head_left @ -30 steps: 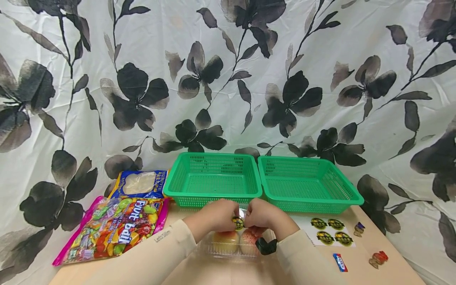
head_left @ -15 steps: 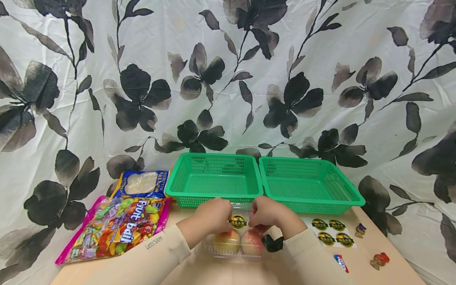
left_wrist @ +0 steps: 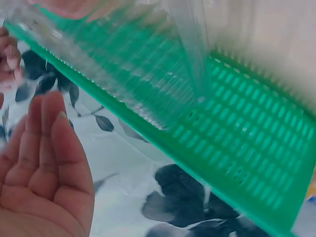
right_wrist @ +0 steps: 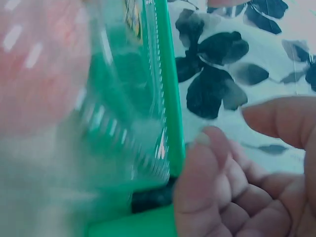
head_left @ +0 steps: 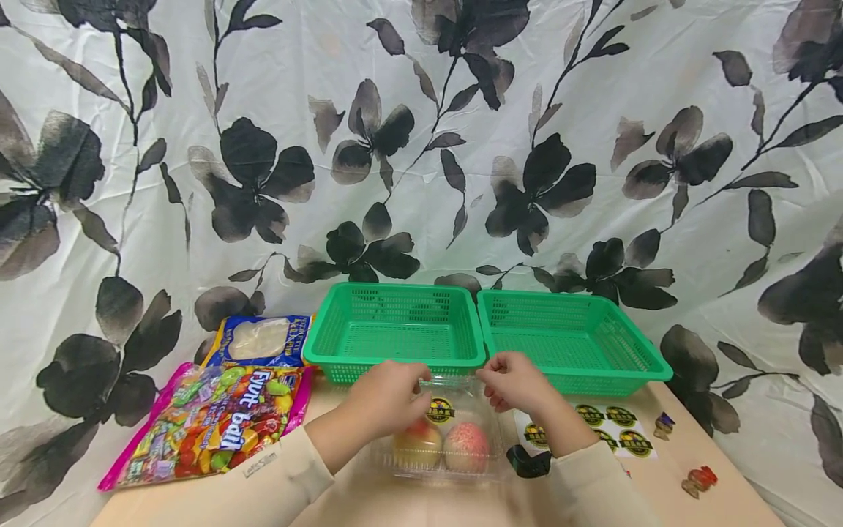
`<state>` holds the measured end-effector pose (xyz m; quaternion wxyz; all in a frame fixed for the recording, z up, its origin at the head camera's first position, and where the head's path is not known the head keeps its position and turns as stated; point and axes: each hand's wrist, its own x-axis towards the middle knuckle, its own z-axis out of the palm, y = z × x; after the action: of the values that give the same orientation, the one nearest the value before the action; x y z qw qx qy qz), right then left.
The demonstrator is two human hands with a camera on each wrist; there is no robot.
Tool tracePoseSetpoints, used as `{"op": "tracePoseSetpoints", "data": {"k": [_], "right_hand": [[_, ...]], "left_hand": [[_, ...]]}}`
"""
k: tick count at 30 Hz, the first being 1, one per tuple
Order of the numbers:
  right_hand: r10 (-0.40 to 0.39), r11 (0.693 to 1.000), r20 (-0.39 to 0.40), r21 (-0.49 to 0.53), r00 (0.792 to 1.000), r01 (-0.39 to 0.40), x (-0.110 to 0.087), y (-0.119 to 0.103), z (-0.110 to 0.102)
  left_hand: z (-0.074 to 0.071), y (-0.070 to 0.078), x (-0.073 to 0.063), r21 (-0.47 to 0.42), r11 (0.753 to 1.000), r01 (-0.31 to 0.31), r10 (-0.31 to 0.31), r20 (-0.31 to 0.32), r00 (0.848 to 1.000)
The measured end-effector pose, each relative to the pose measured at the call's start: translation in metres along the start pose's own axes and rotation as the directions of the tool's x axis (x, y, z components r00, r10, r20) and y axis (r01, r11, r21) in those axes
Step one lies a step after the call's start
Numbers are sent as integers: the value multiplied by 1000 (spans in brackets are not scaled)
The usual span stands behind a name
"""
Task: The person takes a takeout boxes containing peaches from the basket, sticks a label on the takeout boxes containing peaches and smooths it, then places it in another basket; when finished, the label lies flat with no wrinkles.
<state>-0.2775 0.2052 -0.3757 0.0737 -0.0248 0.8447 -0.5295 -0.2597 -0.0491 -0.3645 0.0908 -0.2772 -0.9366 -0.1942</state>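
- Left hand point(head_left: 388, 399) and right hand point(head_left: 516, 384) have been drawn apart since half a second ago, away from the black-and-yellow label point(head_left: 440, 410), to roughly 10 and 2 o'clock of the clear clamshell box point(head_left: 473, 401).
- Fingers loosely bent on both; nothing seen held.
- Box, with two peaches point(head_left: 467, 446) inside, is set on the bench point(head_left: 369, 505).
- Label unmoved on lid, 12 o'clock of peaches; sticking judged complete.

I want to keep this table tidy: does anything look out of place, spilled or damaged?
No spill or damage shows; the fruit box looks whole. A red sweet and a purple sweet lie loose at the right, away from the candy bag, perhaps stray.
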Motion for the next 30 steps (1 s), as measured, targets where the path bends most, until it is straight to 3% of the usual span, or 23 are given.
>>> {"op": "tracePoseSetpoints", "data": {"k": [4,9,13,17,20,25,27,30], "right_hand": [[-1,996,-103,88,995,10,-1,12,-15],[-16,992,-209,115,978,41,-5,30,-34],[-10,991,-273,129,962,47,-9,43,-47],[31,983,-351,180,936,35,-12,54,-59],[104,970,-446,245,889,9,-14,63,-67],[216,938,-592,347,776,4,-15,84,-76],[237,926,-622,376,746,20,-15,92,-78],[260,917,-646,399,718,26,-15,102,-80]], "left_hand": [[0,-7,-3,-156,983,97,-108,-64,992],[1,-17,-7,-335,926,176,-223,-108,969],[2,-27,-12,-410,884,226,-300,-124,946],[4,-38,-18,-434,858,276,-356,-112,928],[5,-45,-22,-423,847,321,-384,-69,921],[8,-54,-32,-388,833,394,-413,37,910],[9,-57,-36,-395,818,419,-425,75,902],[12,-61,-41,-423,787,449,-438,131,890]]}}
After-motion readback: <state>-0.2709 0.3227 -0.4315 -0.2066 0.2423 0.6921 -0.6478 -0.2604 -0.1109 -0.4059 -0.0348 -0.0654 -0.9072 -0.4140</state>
